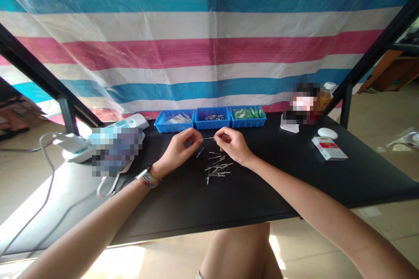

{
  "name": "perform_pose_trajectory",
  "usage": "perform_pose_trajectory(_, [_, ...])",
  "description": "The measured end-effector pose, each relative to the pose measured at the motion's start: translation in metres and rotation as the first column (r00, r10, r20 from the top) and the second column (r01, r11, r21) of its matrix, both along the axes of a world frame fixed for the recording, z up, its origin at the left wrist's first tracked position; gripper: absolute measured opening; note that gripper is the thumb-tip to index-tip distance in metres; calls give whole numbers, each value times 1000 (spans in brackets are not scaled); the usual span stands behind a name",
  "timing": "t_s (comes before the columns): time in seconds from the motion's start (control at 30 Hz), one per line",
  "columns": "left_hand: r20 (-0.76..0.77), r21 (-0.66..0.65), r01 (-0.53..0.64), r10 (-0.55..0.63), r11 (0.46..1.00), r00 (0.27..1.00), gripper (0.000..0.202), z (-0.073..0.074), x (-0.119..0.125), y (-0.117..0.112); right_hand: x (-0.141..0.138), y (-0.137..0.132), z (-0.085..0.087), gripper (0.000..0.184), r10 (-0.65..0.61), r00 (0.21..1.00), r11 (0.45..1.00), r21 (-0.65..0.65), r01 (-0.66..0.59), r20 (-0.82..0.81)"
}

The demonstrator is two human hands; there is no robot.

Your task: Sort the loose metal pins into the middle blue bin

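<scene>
My left hand (182,150) and my right hand (235,144) are raised over the middle of the black table. Between them runs a thin silvery blind rivet (208,138), with one end in the pinched fingertips of each hand. Below the hands lies a loose heap of similar rivets (218,170), pointing in various directions. One single rivet (200,152) rests apart, close to my left fingers. Behind the hands, more of these thin metal pieces lie in the middle blue bin (212,125).
The left blue bin (160,128) holds clear plastic bags, the right blue bin (248,122) green packets. A power strip (78,154) with a cable stands at left. On the right are a red-and-white box (329,148), a white oval object (327,133) and a bottle (326,93).
</scene>
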State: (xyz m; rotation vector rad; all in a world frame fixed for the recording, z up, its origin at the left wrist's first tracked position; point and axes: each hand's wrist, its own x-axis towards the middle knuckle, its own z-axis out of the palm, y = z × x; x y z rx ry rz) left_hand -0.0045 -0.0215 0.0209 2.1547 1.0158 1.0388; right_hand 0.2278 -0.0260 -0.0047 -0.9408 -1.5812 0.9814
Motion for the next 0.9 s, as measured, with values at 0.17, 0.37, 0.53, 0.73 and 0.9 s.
perform_pose_trajectory(0.17, [-37,61,-5,8,998,999,30,1,0,2,-2,-3,3,20,39,995,996,-75,-46,-96])
perform_pose_trajectory(0.37, [-50,30,-13,14,999,999,34,-2,-1,4,-3,-5,2,17,71,989,993,-85,-83,-130])
perform_pose_trajectory(0.53, [-102,-34,13,-17,999,995,38,-1,-1,2,-2,-4,3,16,41,993,997,-67,-48,-114])
perform_pose_trajectory(0.73, [-386,-9,20,-22,1000,922,20,2,-3,-1,2,11,7,16,-131,981,989,45,139,-146])
perform_pose_trajectory(0.9, [-531,94,59,0,994,847,12,2,-2,-4,15,43,10,14,-387,921,883,310,353,54])
